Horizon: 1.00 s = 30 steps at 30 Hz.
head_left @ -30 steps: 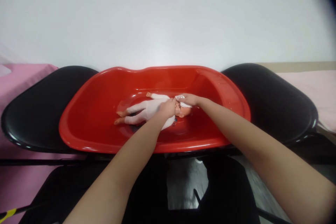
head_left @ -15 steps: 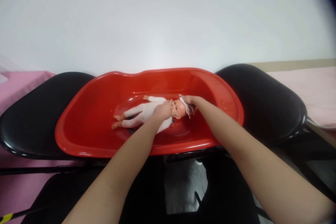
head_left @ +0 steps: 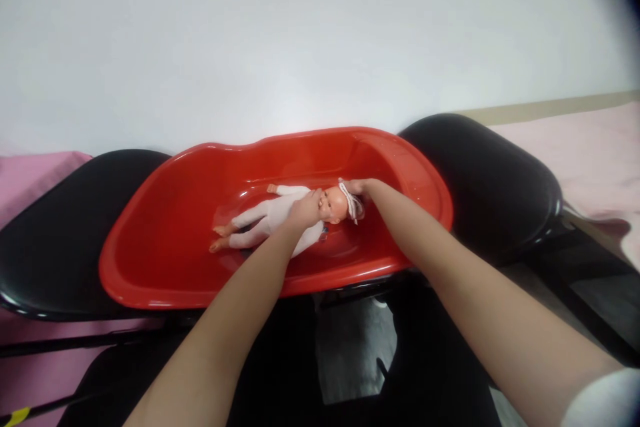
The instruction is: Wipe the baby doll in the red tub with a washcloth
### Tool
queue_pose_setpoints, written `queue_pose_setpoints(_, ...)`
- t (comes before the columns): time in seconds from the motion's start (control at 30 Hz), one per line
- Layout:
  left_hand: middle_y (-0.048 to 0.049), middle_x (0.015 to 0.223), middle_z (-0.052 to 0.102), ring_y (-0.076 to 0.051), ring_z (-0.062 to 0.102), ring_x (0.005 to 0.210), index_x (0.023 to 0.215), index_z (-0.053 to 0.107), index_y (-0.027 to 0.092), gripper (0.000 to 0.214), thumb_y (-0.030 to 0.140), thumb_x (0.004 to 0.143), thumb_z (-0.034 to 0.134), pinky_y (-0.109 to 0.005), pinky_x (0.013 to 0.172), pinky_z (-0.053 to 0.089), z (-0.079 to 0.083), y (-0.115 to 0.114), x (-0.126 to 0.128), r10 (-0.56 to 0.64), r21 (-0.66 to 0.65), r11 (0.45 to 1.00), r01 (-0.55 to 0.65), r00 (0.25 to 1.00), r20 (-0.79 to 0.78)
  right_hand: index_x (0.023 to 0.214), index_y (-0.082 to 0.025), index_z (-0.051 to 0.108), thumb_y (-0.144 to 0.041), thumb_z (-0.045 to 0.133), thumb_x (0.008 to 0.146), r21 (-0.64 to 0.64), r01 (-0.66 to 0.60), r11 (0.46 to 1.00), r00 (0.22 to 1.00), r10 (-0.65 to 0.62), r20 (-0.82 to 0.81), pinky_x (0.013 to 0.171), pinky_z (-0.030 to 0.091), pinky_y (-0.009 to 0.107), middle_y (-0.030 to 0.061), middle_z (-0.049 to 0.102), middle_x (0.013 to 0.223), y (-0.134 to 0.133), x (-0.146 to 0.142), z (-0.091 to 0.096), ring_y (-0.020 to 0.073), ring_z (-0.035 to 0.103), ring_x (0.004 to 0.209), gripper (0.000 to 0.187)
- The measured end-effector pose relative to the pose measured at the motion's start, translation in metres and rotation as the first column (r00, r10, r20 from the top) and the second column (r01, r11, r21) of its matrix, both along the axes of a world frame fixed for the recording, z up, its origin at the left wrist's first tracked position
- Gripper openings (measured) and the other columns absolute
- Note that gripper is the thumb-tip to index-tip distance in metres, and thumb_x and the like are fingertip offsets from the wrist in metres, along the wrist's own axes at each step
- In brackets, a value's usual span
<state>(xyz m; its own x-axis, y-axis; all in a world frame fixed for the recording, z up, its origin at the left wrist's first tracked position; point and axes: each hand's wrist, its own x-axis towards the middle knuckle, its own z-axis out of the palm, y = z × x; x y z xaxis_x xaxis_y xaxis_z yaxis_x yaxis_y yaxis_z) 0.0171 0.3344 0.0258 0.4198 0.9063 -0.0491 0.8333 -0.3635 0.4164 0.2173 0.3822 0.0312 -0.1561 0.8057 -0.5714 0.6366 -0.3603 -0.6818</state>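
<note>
Right hand gripped the striped cap at the doll's crown

The right hand (head_left: 357, 187) was curled at the far edge of a white, dark-striped cap (head_left: 355, 207), its fingers apparently pinching the fabric at the top of the doll's head. The left hand (head_left: 305, 211) lay across the doll's upper chest, just below the chin; whether its fingers grasped or merely rested could not be told.

The doll (head_left: 281, 213), in white clothing, lay on its back inside a red baby bathtub (head_left: 150, 268), head to the right and bare feet to the left, one arm stretched toward the far side. A small bluish detail by its near shoulder was too small to make out.

The tub stood on a black bench (head_left: 500, 187) whose rounded ends showed left and right. Beyond were pink cloth (head_left: 40, 177) at left, paler pink cloth (head_left: 595, 153) at right and a white wall (head_left: 280, 33) on the far side.
</note>
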Motion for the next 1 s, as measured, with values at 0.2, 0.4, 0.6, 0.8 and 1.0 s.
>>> queue_pose_setpoints(0.2, -0.0125, 0.126, 0.06, -0.029, 0.059, 0.109, 0.125, 0.05, 0.02, 0.076, 0.059, 0.065, 0.075, -0.033, 0.087, 0.044, 0.002, -0.001, -0.002, 0.037, -0.015, 0.999, -0.037, 0.999, 0.004, 0.128, -0.008, 0.052, -0.073, 0.009, 0.09, -0.168, 0.039, 0.985, 0.999, -0.04, -0.002, 0.068, 0.056, 0.05, 0.0171, 0.069, 0.078, -0.002, -0.003, 0.006, 0.0317, 0.068, 0.071, 0.088)
queue_pose_setpoints(0.4, -0.0105, 0.124, 0.062, -0.027, 0.06, 0.108, 0.123, 0.051, 0.022, 0.063, 0.051, 0.072, 0.072, -0.033, 0.085, 0.045, 0.0, 0.0, -0.005, 0.025, -0.004, 1.0, -0.025, 1.0, -0.006, 0.122, -0.004, 0.058, -0.074, 0.012, 0.089, -0.029, 0.008, 1.0, 0.988, -0.004, 0.158, 0.061, 0.054, 0.046, 0.0162, 0.064, 0.063, -0.006, -0.011, 0.013, 0.033, 0.067, 0.063, 0.089)
queue_pose_setpoints(0.6, -0.0101, 0.128, 0.06, -0.028, 0.06, 0.11, 0.123, 0.052, 0.023, 0.057, 0.048, 0.075, 0.069, -0.034, 0.084, 0.046, -0.001, 0.001, -0.004, 0.022, -0.019, 1.0, -0.022, 1.0, 0.012, 0.117, -0.015, 0.064, -0.058, 0.035, 0.097, 0.199, -0.083, 0.977, 0.996, 0.078, 0.031, 0.079, 0.054, 0.033, 0.0145, 0.069, 0.111, -0.004, -0.022, 0.017, 0.0253, 0.067, 0.089, 0.055)
queue_pose_setpoints(0.8, -0.0102, 0.129, 0.058, -0.029, 0.059, 0.112, 0.13, 0.048, 0.023, 0.066, 0.049, 0.073, 0.07, -0.035, 0.087, 0.045, -0.007, 0.005, -0.005, -0.001, -0.003, 1.0, 0.001, 1.0, 0.005, 0.109, -0.016, 0.066, -0.047, 0.042, 0.098, 0.314, -0.217, 0.924, 0.965, 0.252, -0.075, 0.086, 0.049, 0.025, 0.0095, 0.068, 0.116, 0.0, -0.029, 0.01, 0.0188, 0.063, 0.098, 0.04)
queue_pose_setpoints(1.0, -0.0095, 0.122, 0.062, -0.027, 0.063, 0.098, 0.12, 0.052, 0.023, 0.059, 0.054, 0.073, 0.071, -0.034, 0.079, 0.046, -0.004, 0.003, -0.005, 0.018, -0.029, 0.999, -0.017, 1.0, 0.005, 0.103, -0.018, 0.068, -0.049, 0.045, 0.097, 0.331, -0.359, 0.873, 0.931, 0.36, 0.061, 0.087, 0.048, 0.029, 0.0095, 0.07, 0.111, 0.001, -0.03, 0.011, 0.0219, 0.063, 0.097, 0.039)
